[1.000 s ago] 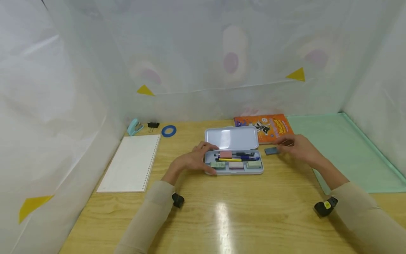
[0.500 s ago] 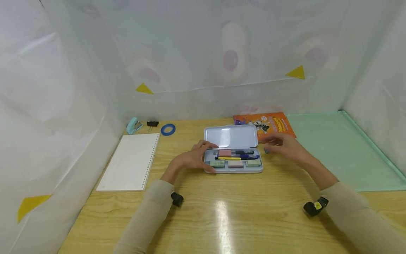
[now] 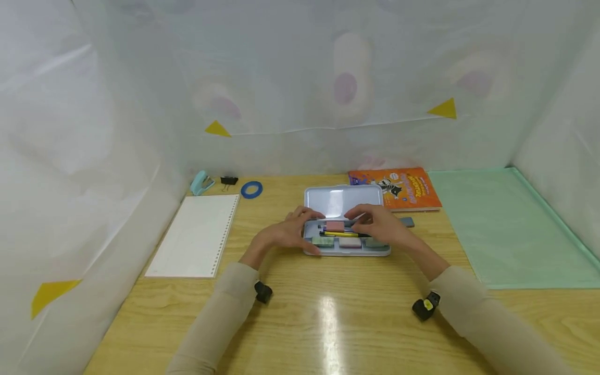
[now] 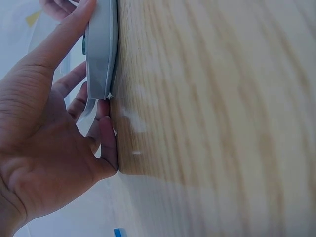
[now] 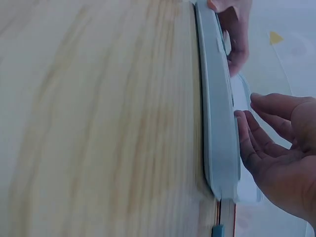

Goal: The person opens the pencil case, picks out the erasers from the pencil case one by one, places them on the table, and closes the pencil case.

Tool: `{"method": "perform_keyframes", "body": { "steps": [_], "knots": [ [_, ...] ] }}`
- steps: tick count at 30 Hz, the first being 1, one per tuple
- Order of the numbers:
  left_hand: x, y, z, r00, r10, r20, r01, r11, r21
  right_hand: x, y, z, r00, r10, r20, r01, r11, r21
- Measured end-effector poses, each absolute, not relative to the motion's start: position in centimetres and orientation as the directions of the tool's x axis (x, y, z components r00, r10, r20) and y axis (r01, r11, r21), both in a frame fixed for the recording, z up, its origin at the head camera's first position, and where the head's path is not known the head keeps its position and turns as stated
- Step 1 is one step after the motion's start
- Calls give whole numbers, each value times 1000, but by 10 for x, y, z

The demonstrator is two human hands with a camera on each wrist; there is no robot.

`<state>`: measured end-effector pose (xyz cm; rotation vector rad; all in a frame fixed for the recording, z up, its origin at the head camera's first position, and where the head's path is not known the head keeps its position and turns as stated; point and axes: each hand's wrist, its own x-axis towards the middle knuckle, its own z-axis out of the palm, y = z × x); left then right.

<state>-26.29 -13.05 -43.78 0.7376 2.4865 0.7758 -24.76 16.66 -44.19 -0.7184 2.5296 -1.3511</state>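
A pale blue pencil case (image 3: 309, 251) lies on the table with its lid (image 3: 323, 200) tipped back. My left hand (image 3: 286, 233) grips its left end, thumb along the front wall and fingers behind. Inside are a pink eraser (image 3: 335, 226), a yellow pen (image 3: 339, 234), darker pens partly hidden, and small blocks in the front compartments: a green one (image 3: 322, 241), a pinkish-white one (image 3: 349, 242) and another green one (image 3: 375, 242). Over the right half reaches my right hand (image 3: 382, 226), fingers loosely bent beside the pens. In the right wrist view its thumb stands apart from the fingers, nothing visible between.
Right of the case lies a small grey block (image 3: 408, 222); behind it, an orange book (image 3: 412, 190). A green mat (image 3: 515, 229) covers the right side. At left are a white notepad (image 3: 194, 234), a stapler (image 3: 200, 183), a binder clip (image 3: 229, 180) and blue tape (image 3: 251, 190).
My right hand has moved left, from the grey block on the table to over the open pencil case. The grey block shows again on the table. My left hand keeps its hold on the case.
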Motion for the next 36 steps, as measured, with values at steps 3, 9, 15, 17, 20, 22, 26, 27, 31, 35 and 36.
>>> {"method": "perform_keyframes", "body": {
  "steps": [3,9,15,17,20,22,26,27,31,35,36],
  "knots": [
    [-263,-131,-438,-764,600,-237,359,701,616,-249,153,-442,-864,-497,78,-347,476,-808],
    [-263,-131,-439,-762,599,-245,356,704,615,-250,131,-442,-861,-501,88,-383,526,-760],
    [-263,-131,-438,-762,599,-244,352,700,621,-248,123,-444,-866,-487,115,-419,579,-699],
    [-264,-131,-439,-762,600,-243,353,699,622,-248,123,-443,-872,-477,108,-411,596,-689],
    [-264,-131,-439,-762,600,-245,354,702,617,-248,124,-441,-885,-458,83,-386,620,-684],
    [-264,-131,-438,-762,598,-248,356,707,612,-248,126,-439,-889,-452,68,-372,628,-684],
    [-264,-130,-436,-765,595,-246,356,709,609,-248,127,-434,-885,-459,75,-385,632,-673],
    [-264,-130,-435,-766,594,-244,355,708,611,-249,128,-434,-882,-464,80,-392,630,-671],
    [-264,-130,-436,-763,601,-239,361,702,613,-249,134,-436,-887,-456,70,-373,619,-692],
    [-263,-130,-439,-760,606,-236,367,699,614,-249,148,-434,-890,-453,48,-336,582,-741],
    [-262,-130,-439,-761,606,-234,368,699,614,-249,153,-433,-889,-456,47,-331,567,-755]
  ]
}}
